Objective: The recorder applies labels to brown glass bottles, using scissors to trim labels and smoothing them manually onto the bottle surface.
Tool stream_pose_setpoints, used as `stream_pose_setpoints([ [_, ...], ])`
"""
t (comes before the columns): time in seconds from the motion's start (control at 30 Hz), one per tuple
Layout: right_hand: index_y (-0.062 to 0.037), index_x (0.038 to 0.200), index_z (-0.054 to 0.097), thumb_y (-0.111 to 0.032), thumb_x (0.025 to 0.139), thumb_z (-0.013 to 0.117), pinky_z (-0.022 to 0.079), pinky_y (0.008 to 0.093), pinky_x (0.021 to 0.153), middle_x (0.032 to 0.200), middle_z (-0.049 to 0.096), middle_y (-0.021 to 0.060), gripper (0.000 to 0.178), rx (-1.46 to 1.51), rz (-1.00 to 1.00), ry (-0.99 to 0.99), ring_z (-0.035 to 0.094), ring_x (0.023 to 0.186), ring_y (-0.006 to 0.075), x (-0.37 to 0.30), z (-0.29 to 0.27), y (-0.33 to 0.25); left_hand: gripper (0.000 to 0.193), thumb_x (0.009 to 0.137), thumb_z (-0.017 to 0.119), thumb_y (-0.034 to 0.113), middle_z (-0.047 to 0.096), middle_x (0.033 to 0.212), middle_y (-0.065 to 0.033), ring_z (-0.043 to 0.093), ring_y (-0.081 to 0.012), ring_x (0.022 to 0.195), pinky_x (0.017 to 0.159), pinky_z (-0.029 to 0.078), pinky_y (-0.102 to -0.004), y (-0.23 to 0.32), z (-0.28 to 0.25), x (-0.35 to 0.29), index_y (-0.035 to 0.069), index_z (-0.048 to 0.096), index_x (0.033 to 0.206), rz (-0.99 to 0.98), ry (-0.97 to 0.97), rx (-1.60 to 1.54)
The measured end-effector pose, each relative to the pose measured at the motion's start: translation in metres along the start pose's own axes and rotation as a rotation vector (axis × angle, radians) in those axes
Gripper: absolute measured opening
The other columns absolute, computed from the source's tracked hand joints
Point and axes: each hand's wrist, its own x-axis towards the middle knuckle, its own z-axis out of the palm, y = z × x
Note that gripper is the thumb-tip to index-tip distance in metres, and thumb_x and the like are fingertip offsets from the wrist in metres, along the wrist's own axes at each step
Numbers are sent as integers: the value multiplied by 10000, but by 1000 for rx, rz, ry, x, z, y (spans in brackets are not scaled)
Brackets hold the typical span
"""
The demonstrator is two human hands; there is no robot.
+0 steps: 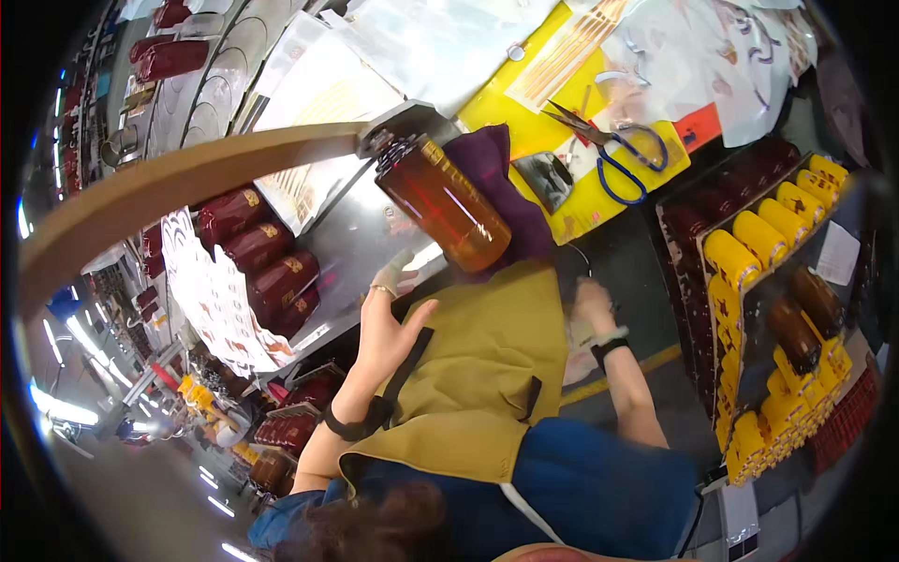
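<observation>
Bright white tube lights [66,404] glare at left; the amber bottle [444,206] and metal counter [351,225] catch pale streaks. Far white sheets [426,47] wash out. The right fingers [590,298] look soft; fisheye curvature bends edges toward black corners.

A translucent amber-brown bottle [442,204], cylindrical and glossy, lies aslant at the edge of a metal worktop [342,234], its neck toward the upper left and its rounded base toward the lower right. Gold print runs along its side, and light glints off its body. A purple cloth [532,220] spreads beneath and beside it; the neck end sits against a grey fitting [412,114], any grip there unclear.
</observation>
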Motion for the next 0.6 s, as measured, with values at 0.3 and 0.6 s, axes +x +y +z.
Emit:
stream_pose_setpoints([
  [0.3,-73,1392,503,-340,853,636,473,427,996,1367,562,214,616,8,-125,-144,562,1237,317,61,142,-35,637,713,871,37,617,1160,-151,669,-250,1019,846,559,-380,-53,39,50,-3,488,1220,-152,-108,-157],
  [0.6,-55,1375,522,-342,898,582,445,416,1020,1372,561,215,560,-104,-79,67,547,1260,301,118,79,-2,571,702,839,6,606,1083,-176,651,-301,944,814,537,-393,-57,51,47,-8,517,1173,-135,-23,-45],
])
